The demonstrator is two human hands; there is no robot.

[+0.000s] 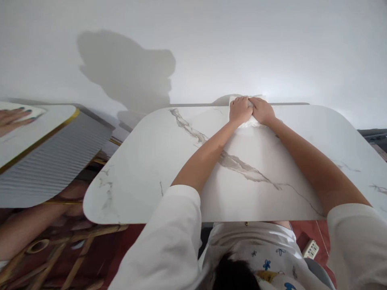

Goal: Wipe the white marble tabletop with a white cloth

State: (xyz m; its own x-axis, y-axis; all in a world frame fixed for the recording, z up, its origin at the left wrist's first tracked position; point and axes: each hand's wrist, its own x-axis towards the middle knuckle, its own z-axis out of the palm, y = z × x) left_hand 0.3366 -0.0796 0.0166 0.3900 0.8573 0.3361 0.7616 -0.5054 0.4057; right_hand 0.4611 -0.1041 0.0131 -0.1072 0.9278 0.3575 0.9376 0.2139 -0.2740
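Note:
At the far edge of a white marble-patterned table (142, 161), both my arms reach forward to a folded white cloth (253, 123). My left hand (240, 110) lies over the cloth's left part with its fingers curled down on it. Right beside it, my right hand (262, 110) presses on the cloth, its fingertips meeting those of the left. The cloth rests on the tabletop close to the wall, and much of it is hidden under my hands.
A white wall (242, 48) stands behind the table and carries a shadow. At left, another person's hand (13, 118) rests on a gold-edged white surface with a grey ribbed side (60, 149). A power strip (311, 249) lies on the red floor; a wooden frame (75, 262) is lower left.

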